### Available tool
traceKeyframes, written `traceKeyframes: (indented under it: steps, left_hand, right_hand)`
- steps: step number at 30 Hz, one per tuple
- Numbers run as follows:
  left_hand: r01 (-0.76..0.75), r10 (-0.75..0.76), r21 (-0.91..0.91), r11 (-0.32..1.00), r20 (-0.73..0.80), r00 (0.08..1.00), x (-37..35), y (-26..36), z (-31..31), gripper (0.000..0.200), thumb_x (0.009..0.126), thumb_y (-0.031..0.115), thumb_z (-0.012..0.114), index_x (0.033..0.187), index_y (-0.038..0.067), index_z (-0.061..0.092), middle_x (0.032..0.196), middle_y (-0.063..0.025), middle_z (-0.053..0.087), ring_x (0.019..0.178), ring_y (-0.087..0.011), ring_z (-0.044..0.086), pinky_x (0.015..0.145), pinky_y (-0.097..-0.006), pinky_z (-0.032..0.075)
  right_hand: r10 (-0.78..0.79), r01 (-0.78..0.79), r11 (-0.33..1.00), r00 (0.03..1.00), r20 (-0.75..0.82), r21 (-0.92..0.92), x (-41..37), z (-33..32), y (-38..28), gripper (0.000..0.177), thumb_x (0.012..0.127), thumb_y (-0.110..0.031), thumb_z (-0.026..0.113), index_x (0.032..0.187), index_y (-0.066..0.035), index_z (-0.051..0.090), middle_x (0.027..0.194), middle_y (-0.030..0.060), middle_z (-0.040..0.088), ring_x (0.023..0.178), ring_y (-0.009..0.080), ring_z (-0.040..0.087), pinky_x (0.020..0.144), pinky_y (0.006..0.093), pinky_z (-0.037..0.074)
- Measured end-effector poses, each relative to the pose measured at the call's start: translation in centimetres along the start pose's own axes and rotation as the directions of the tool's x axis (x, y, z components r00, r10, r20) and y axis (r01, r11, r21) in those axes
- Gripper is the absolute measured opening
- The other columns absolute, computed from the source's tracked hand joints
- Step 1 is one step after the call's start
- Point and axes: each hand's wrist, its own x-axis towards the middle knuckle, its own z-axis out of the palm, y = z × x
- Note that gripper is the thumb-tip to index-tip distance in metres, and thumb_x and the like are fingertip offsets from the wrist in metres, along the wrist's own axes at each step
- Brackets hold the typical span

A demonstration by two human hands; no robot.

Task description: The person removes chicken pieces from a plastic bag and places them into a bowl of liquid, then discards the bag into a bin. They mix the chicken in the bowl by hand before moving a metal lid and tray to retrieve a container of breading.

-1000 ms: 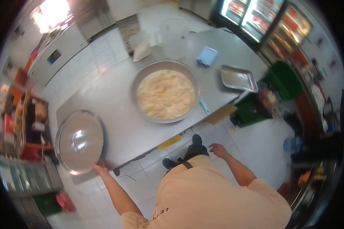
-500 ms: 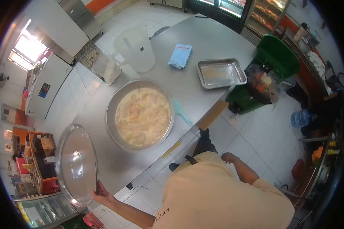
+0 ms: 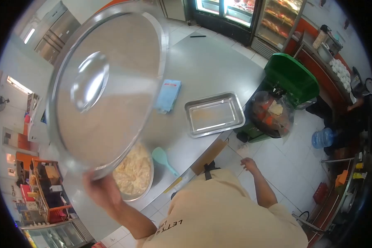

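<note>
My left hand [image 3: 104, 191] grips the rim of a large round metal lid [image 3: 111, 89], raised and tilted above the table. The lid hides part of a big metal bowl [image 3: 151, 177]. Chunks of food in a creamy yellowish liquid [image 3: 132, 172] fill the bowl. Beside the bowl, a light turquoise spoon [image 3: 160, 156] lies on the metal table. My right hand [image 3: 248, 164] hangs at my side off the table edge, holding nothing, its fingers loosely apart.
A shallow metal tray [image 3: 215, 115] and a blue packet [image 3: 168, 96] lie on the metal table [image 3: 211, 62]. At the table's right end stands a green bin [image 3: 293, 80] with its cover up and waste inside. Another person [image 3: 343, 120] is at the far right near a blue water jug [image 3: 321, 139].
My left hand has lifted the lid up and to the right, from the table's left edge to in front of the bowl. The view has shifted, and my right hand sits slightly higher.
</note>
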Motion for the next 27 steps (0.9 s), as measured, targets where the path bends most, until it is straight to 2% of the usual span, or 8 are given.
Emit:
traceKeyframes:
  steps: [3, 6, 11, 12, 17, 20, 25, 27]
  left_hand:
    - [0.224, -0.207, -0.066, 0.972, 0.198, 0.958, 3.3, -5.4, 7.5, 0.009, 0.083, 0.006, 0.055, 0.091, 0.002, 0.057, 0.103, -0.0095, 0.061, 0.103, -0.022, 0.057, 0.09, -0.0383, 0.049]
    - [0.338, -0.334, 0.01, 0.941, 0.183, 0.925, 6.2, -12.3, 14.0, 0.032, 0.081, 0.007, 0.054, 0.112, 0.001, 0.05, 0.109, -0.0108, 0.057, 0.104, -0.0252, 0.057, 0.086, -0.041, 0.052]
    - [0.502, -0.52, 0.139, 0.854, 0.276, 0.809, 9.8, -24.4, 18.2, 0.019, 0.085, 0.012, 0.048, 0.093, -0.003, 0.055, 0.097, -0.016, 0.06, 0.088, -0.0311, 0.063, 0.077, -0.0463, 0.057]
    - [0.506, -0.521, 0.128, 0.853, 0.275, 0.808, 10.4, -26.8, 18.6, 0.019, 0.085, 0.012, 0.048, 0.093, -0.003, 0.055, 0.097, -0.016, 0.06, 0.088, -0.0311, 0.063, 0.077, -0.0463, 0.057]
    - [0.544, -0.563, 0.15, 0.826, 0.279, 0.778, 12.5, -37.0, 19.4, 0.022, 0.084, 0.012, 0.043, 0.088, -0.008, 0.052, 0.086, -0.0192, 0.061, 0.08, -0.0323, 0.065, 0.07, -0.0419, 0.06]
    - [0.585, -0.598, 0.138, 0.8, 0.27, 0.754, 14.6, -42.6, 18.6, 0.022, 0.084, 0.011, 0.042, 0.088, -0.009, 0.051, 0.087, -0.0208, 0.059, 0.081, -0.0336, 0.065, 0.068, -0.042, 0.061]
    - [0.63, -0.628, 0.078, 0.772, 0.24, 0.74, 16.2, -47.9, 17.3, 0.03, 0.083, 0.007, 0.044, 0.104, -0.014, 0.047, 0.099, -0.0222, 0.055, 0.085, -0.0345, 0.061, 0.07, -0.0449, 0.061]
    - [0.629, -0.63, 0.088, 0.772, 0.232, 0.741, 16.8, -49.7, 16.3, 0.032, 0.082, 0.006, 0.044, 0.107, -0.015, 0.046, 0.101, -0.0224, 0.055, 0.087, -0.0351, 0.061, 0.071, -0.0456, 0.061]
  right_hand:
    - [0.094, -0.089, 0.992, 0.994, -0.049, 0.088, -1.0, -1.1, 4.9, 0.027, 0.082, -0.028, 0.058, 0.093, -0.005, 0.064, 0.078, 0.0064, 0.067, 0.058, 0.0155, 0.059, 0.046, 0.029, 0.047]
    - [0.261, -0.263, 0.96, 0.965, 0.029, 0.094, -2.7, -1.0, 9.8, 0.026, 0.082, -0.022, 0.056, 0.1, -0.005, 0.064, 0.086, 0.0078, 0.068, 0.064, 0.0188, 0.062, 0.05, 0.0314, 0.049]
    - [0.42, -0.437, 0.893, 0.896, 0.144, 0.111, -5.9, 0.8, 14.5, 0.031, 0.085, -0.026, 0.054, 0.11, -0.008, 0.059, 0.093, 0.0091, 0.067, 0.071, 0.0227, 0.062, 0.058, 0.0391, 0.051]
    - [0.394, -0.427, 0.881, 0.901, 0.184, 0.206, -6.2, 1.1, 15.3, 0.031, 0.084, -0.027, 0.055, 0.108, -0.009, 0.06, 0.091, 0.0084, 0.067, 0.068, 0.0208, 0.061, 0.056, 0.037, 0.051]
    - [0.378, -0.385, 0.889, 0.922, 0.08, 0.245, -8.4, 1.1, 10.4, 0.023, 0.086, -0.024, 0.055, 0.102, -0.009, 0.063, 0.086, 0.0054, 0.068, 0.062, 0.0139, 0.058, 0.048, 0.0278, 0.046]
    - [0.339, -0.343, 0.905, 0.939, 0.058, 0.253, -8.1, 0.4, 9.8, 0.026, 0.087, -0.02, 0.051, 0.108, -0.01, 0.062, 0.094, 0.0078, 0.068, 0.07, 0.0181, 0.06, 0.06, 0.0337, 0.05]
    - [0.329, -0.31, 0.91, 0.944, -0.023, 0.274, -10.6, -1.0, 6.9, 0.025, 0.087, -0.018, 0.05, 0.108, -0.008, 0.062, 0.092, 0.0077, 0.068, 0.069, 0.0168, 0.061, 0.058, 0.0331, 0.05]
    - [0.343, -0.322, 0.903, 0.939, -0.025, 0.284, -10.9, -0.6, 9.5, 0.026, 0.087, -0.017, 0.049, 0.107, -0.008, 0.062, 0.092, 0.0076, 0.068, 0.069, 0.0169, 0.061, 0.058, 0.0332, 0.051]
